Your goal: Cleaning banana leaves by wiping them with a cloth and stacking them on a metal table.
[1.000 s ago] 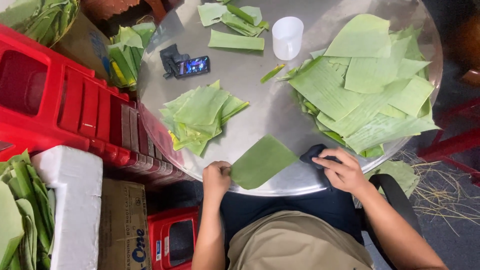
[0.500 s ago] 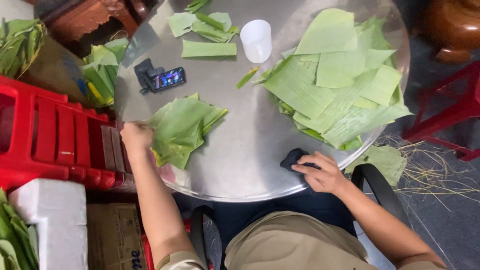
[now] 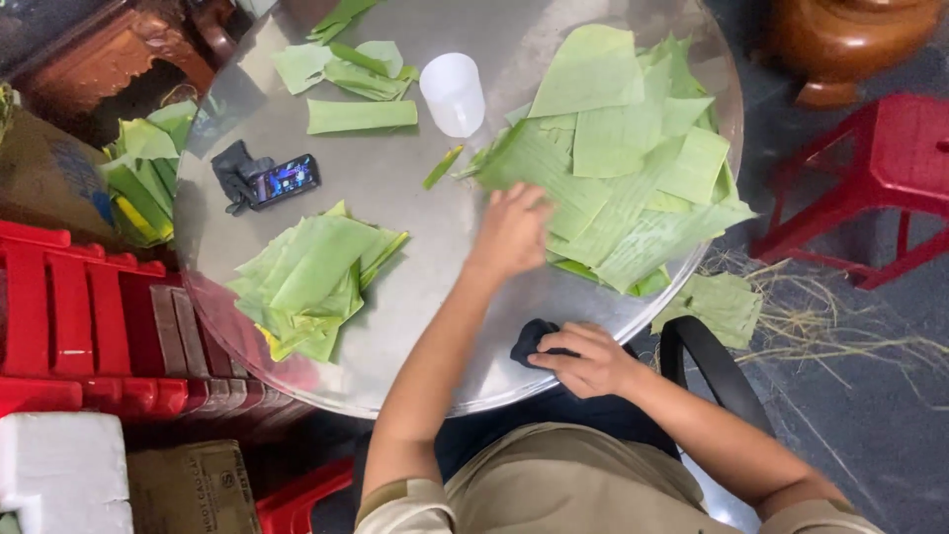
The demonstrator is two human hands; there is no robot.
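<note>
Left hand (image 3: 512, 229) flat, fingers spread, on the near edge of the big banana-leaf pile (image 3: 623, 158) (far right of the round metal table (image 3: 435, 297)). Right hand (image 3: 585, 358) curled around a dark cloth (image 3: 532, 339) at the table's near rim. Bare metal open between this pile and the smaller leaf stack (image 3: 311, 277) at left.

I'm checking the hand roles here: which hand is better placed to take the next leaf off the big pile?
Left. The left hand already touches the big leaf pile; the right hand grips a dark cloth at the table edge.

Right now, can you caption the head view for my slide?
Left hand reaches onto the large heap of green leaf pieces on the round metal table; right hand rests on a dark cloth.
</note>
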